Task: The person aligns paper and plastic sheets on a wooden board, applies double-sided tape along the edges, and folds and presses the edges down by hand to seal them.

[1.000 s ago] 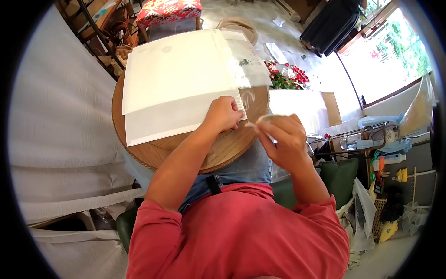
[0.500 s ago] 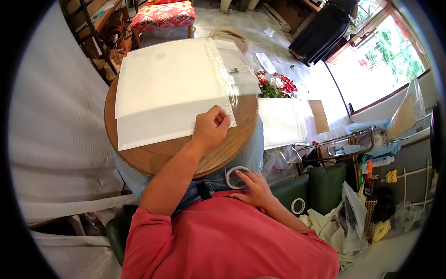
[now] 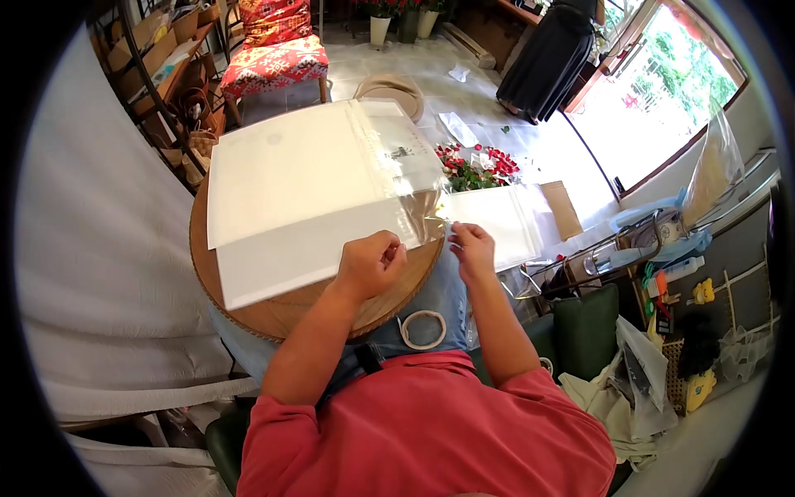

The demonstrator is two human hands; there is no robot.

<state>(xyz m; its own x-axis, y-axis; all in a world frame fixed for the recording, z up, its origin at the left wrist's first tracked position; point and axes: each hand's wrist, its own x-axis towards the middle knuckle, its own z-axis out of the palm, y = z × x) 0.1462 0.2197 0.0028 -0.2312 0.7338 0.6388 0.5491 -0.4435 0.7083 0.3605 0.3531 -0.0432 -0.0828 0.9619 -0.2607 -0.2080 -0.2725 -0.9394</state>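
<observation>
White sheets (image 3: 298,174) with a clear plastic film (image 3: 414,178) along their right side lie on a round wooden table (image 3: 286,319). My left hand (image 3: 371,263) is closed in a loose fist over the near right edge of the sheets; whatever its fingers may hold is hidden. Just past the table's right rim, my right hand (image 3: 474,248) pinches the drawn-out corner of the clear film. A roll of tape (image 3: 422,330) lies on my lap.
Red roses (image 3: 484,166) lie on the floor beyond the table, near more white sheets (image 3: 493,224). A person in a long black skirt (image 3: 548,62) stands by the doorway. A patterned chair (image 3: 273,66) is at the far left. A cluttered rack (image 3: 646,240) stands at right.
My right hand has left the tape roll on my lap and moved up to the film's corner. The film there is now pulled toward it. My left hand stays closed by the sheets.
</observation>
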